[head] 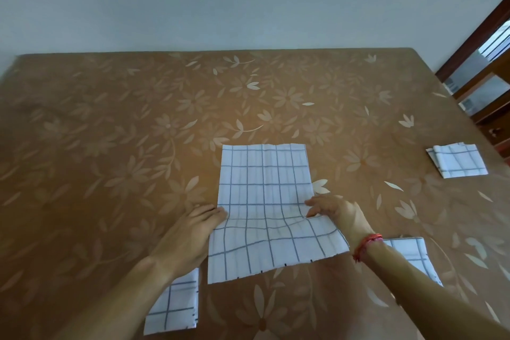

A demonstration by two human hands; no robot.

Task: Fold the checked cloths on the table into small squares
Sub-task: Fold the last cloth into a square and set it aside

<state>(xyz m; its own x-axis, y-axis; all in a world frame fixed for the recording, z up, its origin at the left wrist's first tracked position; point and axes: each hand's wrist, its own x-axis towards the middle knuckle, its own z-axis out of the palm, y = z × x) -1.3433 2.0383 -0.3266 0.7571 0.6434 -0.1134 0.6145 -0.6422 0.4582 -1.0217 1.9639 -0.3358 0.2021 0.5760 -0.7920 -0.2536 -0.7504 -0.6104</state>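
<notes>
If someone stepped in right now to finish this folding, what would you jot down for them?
Left hand: flat on the left edge of the centre cloth.
Right hand: fingers pressing its right edge along the same line.
Centre cloth lies open as a long strip, not yet folded small.
Looks folded: far-right cloth.
Partly hidden under the arms, cannot tell: near-left cloth, near-right cloth.
Left: fold the centre cloth, check those two.

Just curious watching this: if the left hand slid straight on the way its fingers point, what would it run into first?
The left hand points up and to the right, fingertips already at the left edge of the big checked cloth. It would meet that cloth at once, likely sliding over it or bunching it toward the right hand.
</notes>
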